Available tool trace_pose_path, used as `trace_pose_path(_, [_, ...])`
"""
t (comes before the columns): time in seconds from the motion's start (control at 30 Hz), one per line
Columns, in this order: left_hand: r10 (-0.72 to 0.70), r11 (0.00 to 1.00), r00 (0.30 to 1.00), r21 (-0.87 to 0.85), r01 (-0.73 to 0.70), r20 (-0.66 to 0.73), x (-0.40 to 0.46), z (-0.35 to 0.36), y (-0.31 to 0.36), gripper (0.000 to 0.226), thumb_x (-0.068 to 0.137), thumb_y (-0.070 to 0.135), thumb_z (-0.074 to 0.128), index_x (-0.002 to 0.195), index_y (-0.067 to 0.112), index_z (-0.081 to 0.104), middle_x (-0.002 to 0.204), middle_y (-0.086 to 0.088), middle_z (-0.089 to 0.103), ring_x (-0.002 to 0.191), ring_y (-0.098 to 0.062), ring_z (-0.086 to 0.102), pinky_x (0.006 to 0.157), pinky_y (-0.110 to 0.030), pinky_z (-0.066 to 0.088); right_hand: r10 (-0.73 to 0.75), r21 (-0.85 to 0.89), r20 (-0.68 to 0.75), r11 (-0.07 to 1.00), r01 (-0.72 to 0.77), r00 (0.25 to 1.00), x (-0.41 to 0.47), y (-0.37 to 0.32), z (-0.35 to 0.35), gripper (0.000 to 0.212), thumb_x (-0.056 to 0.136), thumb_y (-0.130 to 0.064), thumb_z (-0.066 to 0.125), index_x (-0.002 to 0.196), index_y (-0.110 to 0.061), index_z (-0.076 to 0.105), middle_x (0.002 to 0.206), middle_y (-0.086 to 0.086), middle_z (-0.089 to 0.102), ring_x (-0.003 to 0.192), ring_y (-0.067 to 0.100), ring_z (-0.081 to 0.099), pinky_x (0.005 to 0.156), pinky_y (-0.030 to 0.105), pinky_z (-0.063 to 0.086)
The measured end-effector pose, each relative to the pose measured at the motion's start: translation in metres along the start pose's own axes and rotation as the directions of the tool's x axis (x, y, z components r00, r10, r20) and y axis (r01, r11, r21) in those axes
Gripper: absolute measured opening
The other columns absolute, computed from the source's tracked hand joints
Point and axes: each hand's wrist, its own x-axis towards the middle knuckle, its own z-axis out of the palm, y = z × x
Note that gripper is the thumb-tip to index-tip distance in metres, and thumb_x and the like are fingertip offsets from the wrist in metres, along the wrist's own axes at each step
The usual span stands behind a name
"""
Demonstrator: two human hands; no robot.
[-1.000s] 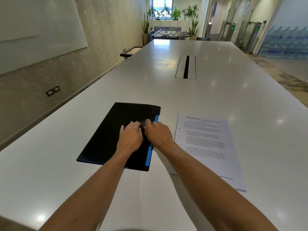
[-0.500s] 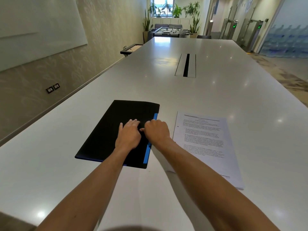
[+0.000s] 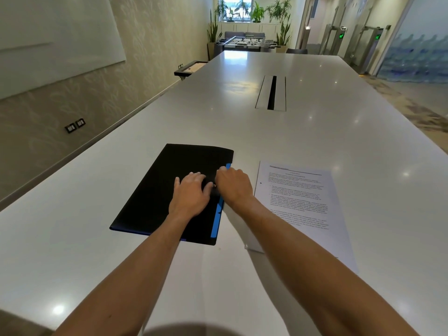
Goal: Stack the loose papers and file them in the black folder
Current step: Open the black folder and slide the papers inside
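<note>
A black folder with a blue right edge lies closed on the white table, a little left of centre. My left hand rests flat on its cover, fingers spread. My right hand is at the folder's right edge with its fingers curled over the flap near a small clasp. A squared stack of printed papers lies flat to the right of the folder, apart from it; my right forearm crosses its near left corner.
A long cable slot is set into the table farther back. The wall with a whiteboard runs along the left. A foosball table and plants stand beyond the far end.
My right hand has shifted slightly forward along the folder's blue edge and curled its fingers more. The left hand, the folder and the papers stay where they were.
</note>
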Motion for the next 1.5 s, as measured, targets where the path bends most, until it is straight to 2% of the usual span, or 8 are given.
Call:
trace_pose_path(0.23, [0.116,0.983,0.986,0.131,-0.131,0.117,-0.002,-0.003,0.004,0.072,0.085,0.067,0.046,0.146,0.029,0.038,0.156,-0.002,0.032,0.146,-0.022,0.020,0.115,-0.063,0.010,0.250,0.306,0.033,0.919,-0.248,0.968,-0.011,0.013,0.002,0.027,0.086,-0.016,0.068,0.108,-0.006,0.057,0.090,0.010,0.062,0.073,0.020,0.058,0.063,0.027,0.045])
trace_pose_path(0.43, [0.110,0.976,0.985,0.173,-0.132,0.129,0.000,-0.013,0.018,0.062,0.085,0.053,0.056,0.141,0.031,0.042,0.155,-0.002,0.032,0.144,-0.024,0.024,0.114,-0.064,0.010,0.406,0.488,0.072,0.782,-0.387,0.911,-0.019,0.015,-0.003,0.020,0.089,-0.008,0.062,0.108,-0.005,0.062,0.102,0.013,0.065,0.082,0.020,0.062,0.073,0.026,0.050])
trace_pose_path(0.67, [0.118,0.936,0.953,0.290,-0.201,0.279,0.004,-0.031,0.060,0.047,0.083,0.034,0.065,0.126,0.021,0.052,0.135,-0.003,0.048,0.119,-0.026,0.050,0.102,-0.056,0.039,0.505,0.656,0.090,0.618,-0.433,0.859,-0.025,0.015,-0.014,0.015,0.092,-0.003,0.057,0.103,-0.005,0.066,0.104,0.012,0.067,0.078,0.013,0.057,0.068,0.014,0.041])
trace_pose_path(0.9, [0.043,0.830,0.985,0.543,-0.128,0.166,0.002,-0.043,0.089,0.035,0.093,0.015,0.057,0.127,0.007,0.052,0.131,-0.018,0.045,0.108,-0.035,0.054,0.088,-0.046,0.053,0.536,0.722,0.068,0.556,-0.412,0.842,-0.029,0.016,-0.021,0.019,0.090,-0.001,0.057,0.106,-0.004,0.068,0.103,0.014,0.069,0.074,0.010,0.055,0.043,0.001,0.037])
trace_pose_path(1.07, [0.022,0.906,0.999,0.421,-0.035,0.037,0.005,-0.060,0.092,0.033,0.096,0.021,0.044,0.119,0.001,0.056,0.117,-0.019,0.054,0.098,-0.034,0.060,0.079,-0.041,0.051,0.543,0.743,0.056,0.538,-0.398,0.838,-0.030,0.018,-0.027,0.022,0.086,0.000,0.056,0.102,-0.004,0.071,0.100,0.014,0.071,0.078,0.015,0.060,0.067,0.019,0.050])
trace_pose_path(1.2, [-0.012,0.919,1.000,0.393,0.012,-0.002,0.007,-0.070,0.085,0.065,0.092,0.052,0.052,0.128,-0.002,0.044,0.123,-0.017,0.048,0.101,-0.034,0.061,0.080,-0.045,0.055,0.549,0.788,0.077,0.478,-0.388,0.832,-0.031,0.020,-0.031,0.021,0.086,0.000,0.057,0.103,-0.003,0.070,0.101,0.017,0.070,0.081,0.027,0.070,0.076,0.039,0.059])
trace_pose_path(1.33, [-0.080,0.879,0.995,0.474,0.044,0.056,0.011,-0.079,0.077,0.109,0.066,0.071,0.070,0.139,0.001,0.030,0.133,-0.013,0.036,0.113,-0.038,0.055,0.085,-0.056,0.054,0.548,0.809,0.101,0.441,-0.390,0.830,-0.034,0.021,-0.033,0.020,0.087,0.001,0.058,0.104,-0.002,0.069,0.102,0.018,0.069,0.081,0.031,0.070,0.075,0.043,0.059])
trace_pose_path(1.5, [-0.139,0.808,0.985,0.587,0.054,0.100,0.012,-0.084,0.077,0.132,0.058,0.079,0.069,0.149,0.003,0.012,0.153,-0.015,0.014,0.127,-0.050,0.041,0.089,-0.067,0.046,0.539,0.832,0.081,0.426,-0.355,0.838,-0.036,0.020,-0.041,0.020,0.088,0.001,0.056,0.103,0.000,0.069,0.104,0.018,0.068,0.082,0.033,0.070,0.077,0.045,0.059])
